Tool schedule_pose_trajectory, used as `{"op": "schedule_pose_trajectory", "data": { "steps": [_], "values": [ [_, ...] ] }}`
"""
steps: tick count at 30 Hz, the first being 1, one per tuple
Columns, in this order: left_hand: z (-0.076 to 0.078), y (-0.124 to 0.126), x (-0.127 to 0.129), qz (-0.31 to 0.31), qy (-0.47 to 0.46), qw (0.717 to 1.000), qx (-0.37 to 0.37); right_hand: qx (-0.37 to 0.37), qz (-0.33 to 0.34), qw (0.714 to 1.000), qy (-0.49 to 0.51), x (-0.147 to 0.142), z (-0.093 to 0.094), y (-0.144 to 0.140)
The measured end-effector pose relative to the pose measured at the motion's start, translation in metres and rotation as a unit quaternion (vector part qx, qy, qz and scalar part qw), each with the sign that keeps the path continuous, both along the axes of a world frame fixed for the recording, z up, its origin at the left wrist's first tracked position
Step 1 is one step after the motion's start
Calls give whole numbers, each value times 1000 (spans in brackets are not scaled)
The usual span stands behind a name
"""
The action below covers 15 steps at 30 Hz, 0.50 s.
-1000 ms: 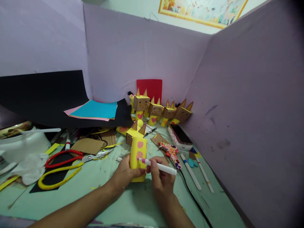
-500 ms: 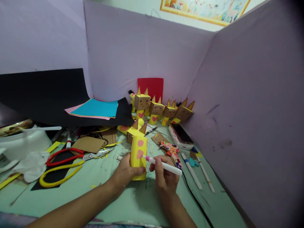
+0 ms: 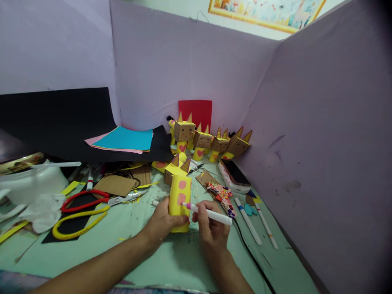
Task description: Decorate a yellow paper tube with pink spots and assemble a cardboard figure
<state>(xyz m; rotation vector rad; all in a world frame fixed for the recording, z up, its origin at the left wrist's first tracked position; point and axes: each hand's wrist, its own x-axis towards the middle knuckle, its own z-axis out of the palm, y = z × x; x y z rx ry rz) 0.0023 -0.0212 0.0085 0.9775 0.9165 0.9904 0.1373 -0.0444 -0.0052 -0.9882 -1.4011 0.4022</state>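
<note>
My left hand [image 3: 163,222] is closed round the lower part of a yellow paper tube [image 3: 177,194] and keeps it upright above the table. Two pink spots show on the tube's face. In my right hand [image 3: 212,226] is a white felt-tip pen [image 3: 214,216] with a pink collar; its tip meets the lower spot. Just behind the tube sits a cardboard box head [image 3: 169,173] with a yellow top and two pointed ears, partly hidden. The fingertips of my left hand behind the tube are out of sight.
Red-and-yellow scissors [image 3: 92,204] lie at left near cardboard pieces [image 3: 116,185]. Several box-headed figures [image 3: 185,132] stand at the back. A phone [image 3: 234,171], felt-tip pens [image 3: 248,220] and a black cable [image 3: 251,253] are at right. Purple panels [image 3: 190,65] enclose the table.
The pen tip has shifted slightly on the lower pink spot, which looks a bit more squared now. My left hand keeps its hold; the whole view has moved very slightly.
</note>
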Motion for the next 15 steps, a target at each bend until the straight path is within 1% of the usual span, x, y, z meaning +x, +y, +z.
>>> {"op": "schedule_pose_trajectory", "data": {
  "steps": [5,9,15],
  "values": [
    [2,0,-1,-3,-5,1000,5,4,-14,1000,0,-2,2,-1],
    [0,1,-1,-3,-6,1000,9,-3,-33,999,14,-5,6,-2],
    [1,0,0,-2,-3,1000,4,-5,-24,1000,6,-3,4,-1]
  ]
}}
